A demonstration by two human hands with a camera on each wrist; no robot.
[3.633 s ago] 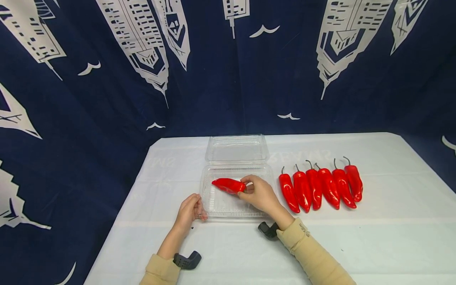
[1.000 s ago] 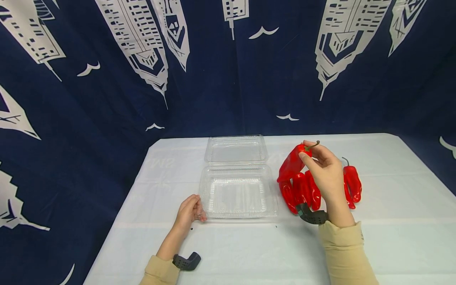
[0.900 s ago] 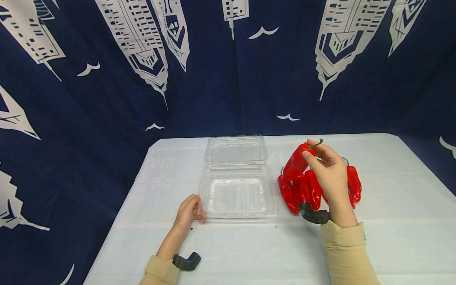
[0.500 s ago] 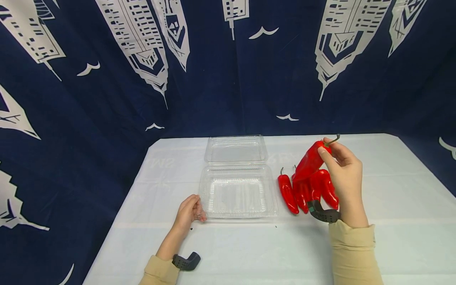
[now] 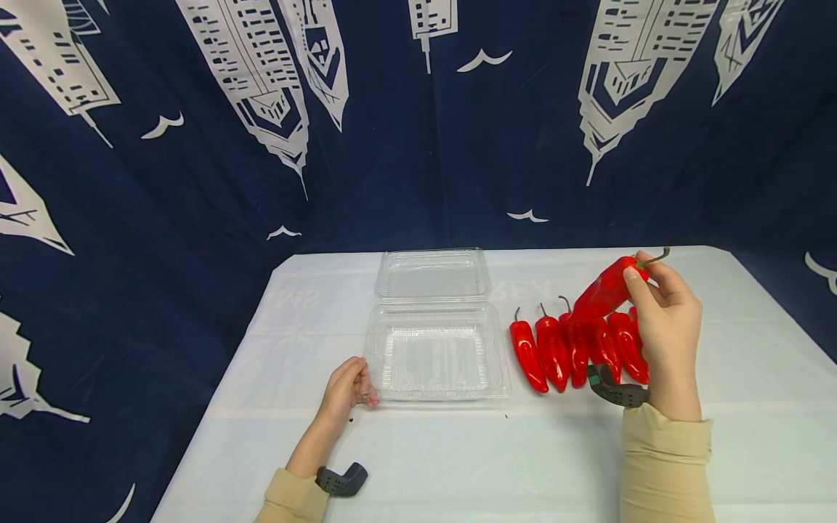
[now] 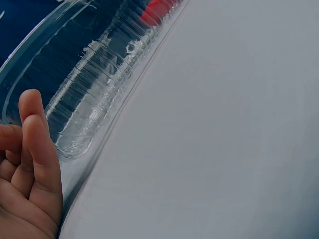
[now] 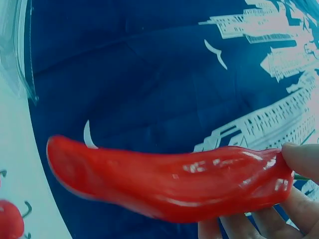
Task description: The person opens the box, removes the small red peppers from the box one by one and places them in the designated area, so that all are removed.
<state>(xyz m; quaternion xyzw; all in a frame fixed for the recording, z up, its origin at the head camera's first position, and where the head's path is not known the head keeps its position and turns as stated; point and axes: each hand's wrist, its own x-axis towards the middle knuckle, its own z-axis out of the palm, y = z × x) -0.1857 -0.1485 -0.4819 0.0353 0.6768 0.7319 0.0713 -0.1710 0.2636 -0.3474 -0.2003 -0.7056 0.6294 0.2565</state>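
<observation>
In the head view, my right hand (image 5: 670, 316) pinches a red chili pepper (image 5: 604, 292) near its green stem end. The pepper is raised and tilted, its tip pointing down to the left over the row of red peppers (image 5: 553, 352). Seen from the right wrist, the held pepper (image 7: 169, 184) spans the view, with the thumb on top of its stem end and fingers below. My left hand (image 5: 349, 385) grips the near left edge of a clear plastic clamshell container (image 5: 445, 397). The left wrist view shows the fingers (image 6: 42, 154) at the container's corner.
The container's lid (image 5: 434, 276) lies folded back toward the table's far edge. A white cloth (image 5: 458, 465) covers the table, and a dark blue printed curtain (image 5: 392, 181) hangs behind it. Each wrist carries a black camera mount (image 5: 343, 479).
Earlier my right hand held a pepper over the container. Over the last second, the hand and a pepper have moved right above the row, uncovering its left peppers. My left hand has stayed put.
</observation>
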